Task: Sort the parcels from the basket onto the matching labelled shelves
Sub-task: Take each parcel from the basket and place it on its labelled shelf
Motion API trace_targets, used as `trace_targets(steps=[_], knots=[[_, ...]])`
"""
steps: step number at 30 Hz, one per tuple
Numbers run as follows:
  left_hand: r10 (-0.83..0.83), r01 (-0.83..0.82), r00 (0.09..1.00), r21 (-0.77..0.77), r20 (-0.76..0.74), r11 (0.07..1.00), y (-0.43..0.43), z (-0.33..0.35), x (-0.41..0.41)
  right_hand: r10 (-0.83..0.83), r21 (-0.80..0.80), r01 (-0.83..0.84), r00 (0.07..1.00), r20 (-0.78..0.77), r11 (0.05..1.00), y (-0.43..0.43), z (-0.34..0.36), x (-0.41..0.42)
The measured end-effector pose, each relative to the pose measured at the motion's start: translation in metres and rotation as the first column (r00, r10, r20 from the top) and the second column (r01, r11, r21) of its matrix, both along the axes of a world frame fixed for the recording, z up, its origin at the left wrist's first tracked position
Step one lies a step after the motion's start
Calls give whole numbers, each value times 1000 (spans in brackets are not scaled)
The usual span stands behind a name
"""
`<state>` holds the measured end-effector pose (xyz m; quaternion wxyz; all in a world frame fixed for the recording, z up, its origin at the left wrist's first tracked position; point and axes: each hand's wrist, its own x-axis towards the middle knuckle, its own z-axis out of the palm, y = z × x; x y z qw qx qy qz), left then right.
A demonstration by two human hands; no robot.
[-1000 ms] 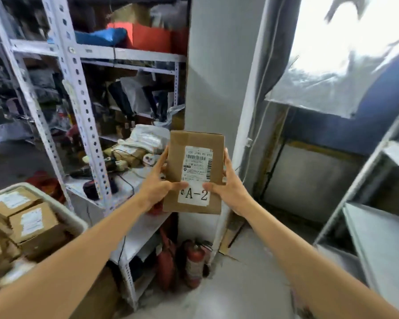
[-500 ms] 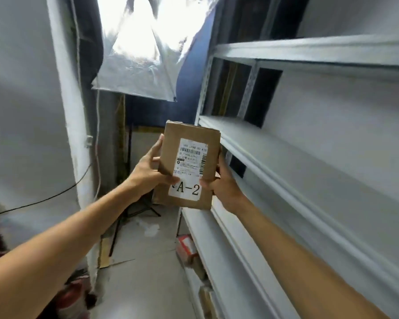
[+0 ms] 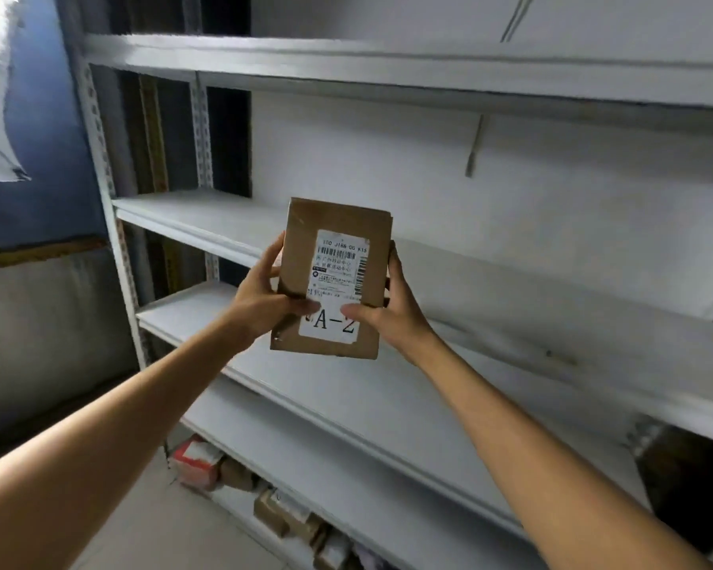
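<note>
The brown parcel [image 3: 332,277] marked A-2 is held upright in front of the white shelves [image 3: 511,388], clear of every board. The left hand [image 3: 264,300] and right hand [image 3: 392,310] each keep a closed grip on its side edges, thumbs pressed on the white label [image 3: 338,281]. Small boxes [image 3: 289,516] lie far below the parcel.

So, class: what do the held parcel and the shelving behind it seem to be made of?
Flat brown parcel: apparently matte cardboard, with creased edges and a white paper label. Pale grey shelving: probably painted metal, judging by the perforated upright; the boards' material is unclear.
</note>
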<state>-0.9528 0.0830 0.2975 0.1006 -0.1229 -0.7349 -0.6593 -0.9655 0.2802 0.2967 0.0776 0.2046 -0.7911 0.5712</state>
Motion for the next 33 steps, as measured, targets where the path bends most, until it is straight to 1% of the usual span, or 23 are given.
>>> trace_targets(steps=[4, 8, 11, 14, 19, 22, 26, 33], knots=[[-173, 173, 985, -1, -4, 985, 69, -7, 1, -238, -30, 238, 971, 14, 971, 62, -7, 42], [-353, 349, 935, -74, -39, 934, 142, -6, 14, -438, -43, 439, 898, 29, 897, 125, -2, 93], [-466, 464, 884, -41, -45, 885, 190, -4, 29, -538, -31, 540, 842, 41, 841, 165, 9, 127], [-543, 544, 838, 16, -47, 839, 225, -2, 41, -596, -4, 597, 800, 71, 802, 199, 23, 150], [-495, 493, 865, -44, -81, 869, 271, 10, 37, -666, -28, 668, 744, 62, 744, 240, 34, 162], [-541, 537, 837, -69, -85, 841, 298, 16, 29, -720, -45, 722, 692, 55, 690, 262, 39, 165], [-566, 554, 815, -119, -121, 824, 335, 20, 24, -783, -73, 785, 619, 58, 615, 290, 37, 164], [-631, 623, 766, -100, -124, 776, 396, 29, 7, -826, -76, 823, 564, -3, 563, 339, 39, 144]])
